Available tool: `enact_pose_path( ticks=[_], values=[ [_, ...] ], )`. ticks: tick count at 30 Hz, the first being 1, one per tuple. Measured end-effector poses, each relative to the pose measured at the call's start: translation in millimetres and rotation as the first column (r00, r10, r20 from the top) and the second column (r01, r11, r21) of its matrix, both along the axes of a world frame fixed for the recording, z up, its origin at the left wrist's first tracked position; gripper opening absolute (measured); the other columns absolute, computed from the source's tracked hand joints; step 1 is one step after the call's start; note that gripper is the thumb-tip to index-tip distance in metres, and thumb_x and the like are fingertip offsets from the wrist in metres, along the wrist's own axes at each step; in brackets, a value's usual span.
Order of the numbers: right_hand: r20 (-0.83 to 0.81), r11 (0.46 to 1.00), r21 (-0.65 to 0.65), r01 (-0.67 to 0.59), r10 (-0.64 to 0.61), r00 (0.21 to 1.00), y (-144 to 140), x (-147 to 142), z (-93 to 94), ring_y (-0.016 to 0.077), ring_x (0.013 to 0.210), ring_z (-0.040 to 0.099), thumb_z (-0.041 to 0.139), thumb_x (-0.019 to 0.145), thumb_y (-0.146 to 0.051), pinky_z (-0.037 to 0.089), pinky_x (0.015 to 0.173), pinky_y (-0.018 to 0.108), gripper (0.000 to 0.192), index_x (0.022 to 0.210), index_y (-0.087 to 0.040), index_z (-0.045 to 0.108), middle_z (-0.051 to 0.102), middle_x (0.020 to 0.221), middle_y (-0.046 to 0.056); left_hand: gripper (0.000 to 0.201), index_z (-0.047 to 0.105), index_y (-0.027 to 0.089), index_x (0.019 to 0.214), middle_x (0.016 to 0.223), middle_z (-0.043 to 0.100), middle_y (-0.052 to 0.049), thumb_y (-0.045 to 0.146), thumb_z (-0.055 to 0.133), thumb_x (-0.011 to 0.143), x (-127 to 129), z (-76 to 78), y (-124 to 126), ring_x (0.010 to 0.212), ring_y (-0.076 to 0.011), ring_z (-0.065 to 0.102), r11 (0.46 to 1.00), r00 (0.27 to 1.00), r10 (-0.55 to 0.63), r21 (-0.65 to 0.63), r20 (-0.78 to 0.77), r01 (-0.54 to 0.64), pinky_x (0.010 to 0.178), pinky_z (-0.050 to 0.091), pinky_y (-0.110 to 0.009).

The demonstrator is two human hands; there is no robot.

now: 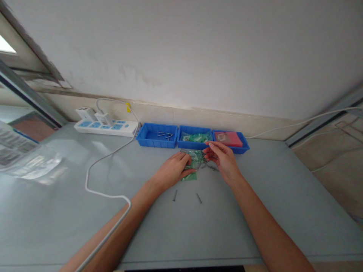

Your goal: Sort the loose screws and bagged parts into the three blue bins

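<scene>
My left hand (176, 168) is closed over the edge of a small clear bag with green print (195, 158) on the table, its thumb stretched along the lower part. Beneath that hand a green packet corner (189, 176) sticks out. My right hand (222, 158), fingers pinched, is just above the bag's right side; what lies between the fingertips is too small to make out. Beside it, several metal screws (212, 167) lie in a loose group, partly hidden by the fingers. Nearer to me are two single screws, one at left (175, 195) and one at right (199, 198).
Behind my hands three blue bins stand in a row: one with a few screws (157, 143), one with green bags (195, 145), one with pink packets (241, 149). A power strip (124, 131) stands left, its white cable (87, 177) crossing over my left forearm.
</scene>
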State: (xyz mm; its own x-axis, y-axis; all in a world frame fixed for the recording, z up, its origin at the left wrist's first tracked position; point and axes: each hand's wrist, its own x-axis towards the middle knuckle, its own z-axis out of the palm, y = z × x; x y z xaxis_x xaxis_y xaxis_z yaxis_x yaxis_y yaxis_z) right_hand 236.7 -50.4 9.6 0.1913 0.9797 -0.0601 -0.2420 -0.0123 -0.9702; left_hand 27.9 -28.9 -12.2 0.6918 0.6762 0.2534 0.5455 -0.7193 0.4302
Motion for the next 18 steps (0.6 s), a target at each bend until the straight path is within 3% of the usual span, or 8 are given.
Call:
enact_pose_path(
  ticks=[4,8,11,13,15,18],
  values=[
    [0.029,1.0,0.008,0.002,-0.002,1.0,-1.2,-0.2,0.4,0.0149,0.061,0.066,0.083,0.07,-0.049,0.051,0.059,0.028,0.036,0.091,-0.021,0.076,0.076,0.076,0.003,0.021,0.058,0.02,0.097,0.096,0.064,-0.006,0.04,0.062,0.097,1.8,-1.2,-0.1,0.093,-0.0234,0.063,0.999,0.997,0.012,-0.03,0.081,-0.01,0.085,0.053,-0.036],
    [0.059,1.0,0.032,0.001,-0.003,0.998,-1.8,-0.4,0.3,0.0154,0.061,0.065,0.081,0.072,-0.051,0.05,0.059,0.029,0.035,0.091,-0.022,0.076,0.076,0.076,0.003,0.022,0.061,0.022,0.113,0.103,0.066,-0.006,0.037,0.06,0.098,2.4,3.3,-2.0,0.089,-0.0192,0.065,0.996,0.979,0.048,-0.083,0.2,-0.032,0.082,0.053,-0.031],
    [0.124,0.997,0.069,-0.019,0.011,0.992,-2.3,-2.0,1.0,0.016,0.06,0.065,0.08,0.074,-0.052,0.049,0.057,0.029,0.034,0.091,-0.023,0.076,0.075,0.076,0.003,0.025,0.064,0.023,0.118,0.095,0.066,-0.003,0.035,0.062,0.096,5.4,7.2,-4.0,0.082,-0.0167,0.064,0.992,0.949,0.107,-0.098,0.296,-0.081,0.078,0.053,-0.028],
    [0.193,0.994,0.099,-0.05,0.031,0.981,-3.1,-4.1,1.6,0.0151,0.056,0.062,0.078,0.075,-0.052,0.047,0.053,0.028,0.033,0.091,-0.023,0.076,0.075,0.076,0.003,0.024,0.066,0.022,0.113,0.084,0.062,0.0,0.035,0.065,0.093,8.5,9.2,-5.2,0.073,-0.0141,0.06,0.978,0.897,0.195,-0.147,0.396,-0.147,0.07,0.052,-0.025],
    [0.266,0.989,0.117,-0.089,0.055,0.962,-4.7,-6.8,1.8,0.0131,0.052,0.059,0.077,0.078,-0.052,0.043,0.048,0.027,0.032,0.091,-0.022,0.076,0.074,0.077,0.003,0.025,0.066,0.02,0.109,0.077,0.057,0.002,0.038,0.067,0.091,11.4,10.9,-5.8,0.064,-0.0114,0.057,0.944,0.809,0.298,-0.279,0.507,-0.173,0.06,0.05,-0.022],
    [0.339,0.983,0.093,-0.156,0.116,0.934,-7.4,-10.5,0.9,0.0113,0.049,0.055,0.076,0.078,-0.052,0.042,0.044,0.025,0.033,0.095,-0.023,0.075,0.072,0.077,0.001,0.035,0.063,0.019,0.109,0.078,0.056,0.003,0.043,0.072,0.086,13.3,14.0,-5.3,0.06,-0.0106,0.059,0.857,0.681,0.42,-0.509,0.601,-0.079,0.051,0.051,-0.02]
  ],
)
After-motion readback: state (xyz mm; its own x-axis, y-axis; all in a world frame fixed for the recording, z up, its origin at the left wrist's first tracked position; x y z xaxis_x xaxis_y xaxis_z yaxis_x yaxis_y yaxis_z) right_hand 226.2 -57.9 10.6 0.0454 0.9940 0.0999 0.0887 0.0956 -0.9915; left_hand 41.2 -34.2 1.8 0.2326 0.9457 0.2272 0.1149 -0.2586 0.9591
